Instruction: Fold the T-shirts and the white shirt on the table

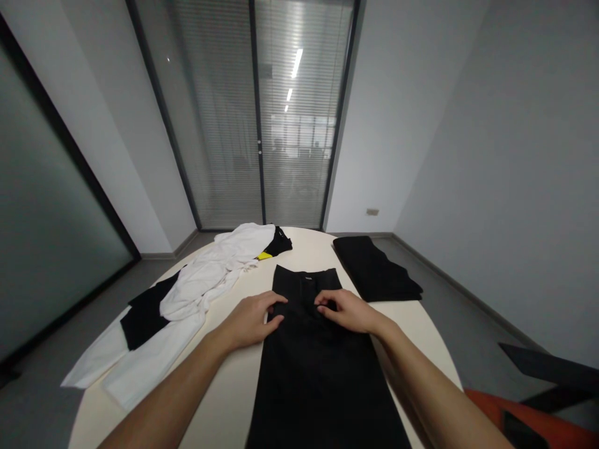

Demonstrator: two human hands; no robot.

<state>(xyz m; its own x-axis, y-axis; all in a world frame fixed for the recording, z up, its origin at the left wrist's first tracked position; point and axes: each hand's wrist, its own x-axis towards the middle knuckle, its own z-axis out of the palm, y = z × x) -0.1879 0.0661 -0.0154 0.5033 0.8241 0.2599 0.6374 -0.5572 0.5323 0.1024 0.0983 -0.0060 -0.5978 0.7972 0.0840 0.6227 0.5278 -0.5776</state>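
A black garment [318,374] with a waistband lies flat on the pale table [224,374], its top edge away from me and its lower part running out of the picture's bottom. My left hand [253,318] rests at the garment's left edge, thumb and fingers apart, with nothing between them. On the upper right part of the same garment, my right hand [345,310] has its thumb and fingertips brought together at a small fold of the black cloth.
Crumpled white clothes [206,268] with black pieces [145,318] and a yellow bit [264,255] lie on the left. A folded black garment [374,268] lies at the back right. An orange and black chair [538,418] stands at the lower right.
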